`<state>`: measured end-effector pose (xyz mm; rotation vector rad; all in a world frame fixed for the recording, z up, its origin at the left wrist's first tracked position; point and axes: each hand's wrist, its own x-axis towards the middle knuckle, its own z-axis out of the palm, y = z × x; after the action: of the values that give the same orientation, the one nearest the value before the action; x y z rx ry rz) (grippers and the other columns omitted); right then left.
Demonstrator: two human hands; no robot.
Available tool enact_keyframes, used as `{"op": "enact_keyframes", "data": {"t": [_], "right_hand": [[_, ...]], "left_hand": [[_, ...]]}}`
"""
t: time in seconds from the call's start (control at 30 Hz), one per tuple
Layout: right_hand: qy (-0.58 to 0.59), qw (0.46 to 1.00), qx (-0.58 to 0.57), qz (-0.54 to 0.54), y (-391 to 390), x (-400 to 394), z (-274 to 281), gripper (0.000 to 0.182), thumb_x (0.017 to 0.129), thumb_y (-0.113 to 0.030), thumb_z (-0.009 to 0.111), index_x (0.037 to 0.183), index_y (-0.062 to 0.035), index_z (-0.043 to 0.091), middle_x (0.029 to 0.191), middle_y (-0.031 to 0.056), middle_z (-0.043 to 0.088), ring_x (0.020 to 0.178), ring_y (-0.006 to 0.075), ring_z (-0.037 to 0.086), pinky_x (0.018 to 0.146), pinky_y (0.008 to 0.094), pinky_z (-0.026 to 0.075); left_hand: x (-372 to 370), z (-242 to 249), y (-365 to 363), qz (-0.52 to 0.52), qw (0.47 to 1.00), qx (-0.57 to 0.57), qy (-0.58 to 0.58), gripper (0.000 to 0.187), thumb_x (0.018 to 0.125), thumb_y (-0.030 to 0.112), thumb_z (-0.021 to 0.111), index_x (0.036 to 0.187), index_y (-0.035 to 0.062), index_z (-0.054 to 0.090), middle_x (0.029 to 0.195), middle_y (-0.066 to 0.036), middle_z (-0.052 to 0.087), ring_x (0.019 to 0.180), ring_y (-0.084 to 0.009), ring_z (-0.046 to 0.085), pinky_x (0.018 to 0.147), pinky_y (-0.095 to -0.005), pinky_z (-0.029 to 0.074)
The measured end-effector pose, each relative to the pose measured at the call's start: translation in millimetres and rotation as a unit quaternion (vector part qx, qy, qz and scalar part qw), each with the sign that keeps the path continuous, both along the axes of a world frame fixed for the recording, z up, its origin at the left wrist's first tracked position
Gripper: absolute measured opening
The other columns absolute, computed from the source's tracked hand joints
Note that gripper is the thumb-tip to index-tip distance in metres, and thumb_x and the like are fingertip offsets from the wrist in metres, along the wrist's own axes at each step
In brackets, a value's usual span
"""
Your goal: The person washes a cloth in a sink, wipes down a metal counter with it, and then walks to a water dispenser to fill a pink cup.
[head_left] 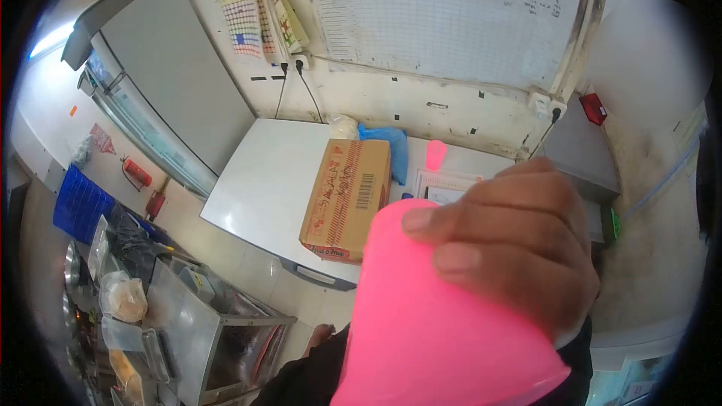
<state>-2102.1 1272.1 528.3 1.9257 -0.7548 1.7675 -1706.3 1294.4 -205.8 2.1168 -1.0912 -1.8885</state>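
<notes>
Close to the camera, my right hand point(519, 240) grips a bright pink object point(429, 316), which looks like a smooth plastic cup with its wide end low in the view. The fingers curl over its narrow upper end. My left hand is not in view. Behind the pink object, a brown cardboard box point(350, 199) stands on a white table point(256, 188). A blue plastic bag point(397, 152) lies beside the box, and a smaller pink item point(435, 155) is farther back on the table near some papers point(451, 183).
A grey fridge point(177, 68) stands at the left, with a fire extinguisher point(137, 172) nearby. At the lower left is a metal table point(184, 323) beside bags and containers. A whiteboard point(444, 15) hangs on the wall; a grey cabinet point(579, 143) stands right.
</notes>
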Motion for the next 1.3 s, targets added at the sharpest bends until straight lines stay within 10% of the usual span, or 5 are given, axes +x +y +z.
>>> {"op": "enact_keyframes", "data": {"t": [0.4, 0.53, 0.83, 1.2, 1.3], "right_hand": [[0.02, 0.998, 0.007, -0.062, -18, 92, 11, 0.013, 0.093, -0.027, 0.054, 0.1, -0.0178, 0.049, 0.083, 0.0002, 0.066, 0.072, 0.014, 0.051, 0.061, 0.0267, 0.037], [0.026, 0.997, 0.008, -0.072, -17, 115, 13, 0.013, 0.093, -0.028, 0.052, 0.101, -0.0191, 0.046, 0.085, -0.0009, 0.066, 0.076, 0.0148, 0.05, 0.064, 0.0263, 0.037], [0.106, 0.99, 0.031, 0.087, -6, 137, 17, 0.013, 0.088, -0.021, 0.059, 0.094, -0.0113, 0.052, 0.087, 0.0072, 0.07, 0.075, 0.0155, 0.056, 0.062, 0.0278, 0.04], [0.161, 0.765, 0.283, 0.556, -2, 183, -72, 0.046, 0.062, -0.022, 0.082, 0.099, 0.0017, 0.067, 0.092, 0.0159, 0.069, 0.076, 0.0297, 0.066, 0.069, 0.0364, 0.052], [0.162, 0.727, 0.391, 0.541, 20, 210, -118, 0.06, 0.059, -0.032, 0.088, 0.103, 0.0013, 0.065, 0.096, 0.0132, 0.067, 0.085, 0.027, 0.065, 0.075, 0.0366, 0.051]], "left_hand": [[93, -22, 11, 0.112, 0.913, 0.025, 0.391, 0.024, 0.093, 0.026, 0.054, 0.1, 0.006, 0.066, 0.094, -0.005, 0.069, 0.08, -0.0196, 0.063, 0.067, -0.0358, 0.048], [95, -17, -11, 0.092, 0.994, 0.051, 0.024, 0.025, 0.092, 0.026, 0.056, 0.098, 0.0043, 0.067, 0.093, -0.006, 0.069, 0.079, -0.0209, 0.064, 0.066, -0.036, 0.048], [140, 9, 32, 0.204, 0.974, -0.101, -0.004, 0.028, 0.085, 0.026, 0.063, 0.097, 0.0018, 0.067, 0.088, -0.009, 0.069, 0.076, -0.0214, 0.064, 0.06, -0.0351, 0.048], [95, -45, 407, 0.237, 0.965, -0.015, -0.107, 0.03, 0.085, 0.03, 0.058, 0.091, 0.0032, 0.071, 0.085, -0.012, 0.071, 0.071, -0.023, 0.066, 0.063, -0.0398, 0.052], [62, 33, 507, 0.269, 0.943, 0.144, -0.13, 0.033, 0.089, 0.03, 0.053, 0.093, 0.0031, 0.072, 0.09, -0.014, 0.072, 0.076, -0.0277, 0.068, 0.069, -0.0432, 0.053]]}}
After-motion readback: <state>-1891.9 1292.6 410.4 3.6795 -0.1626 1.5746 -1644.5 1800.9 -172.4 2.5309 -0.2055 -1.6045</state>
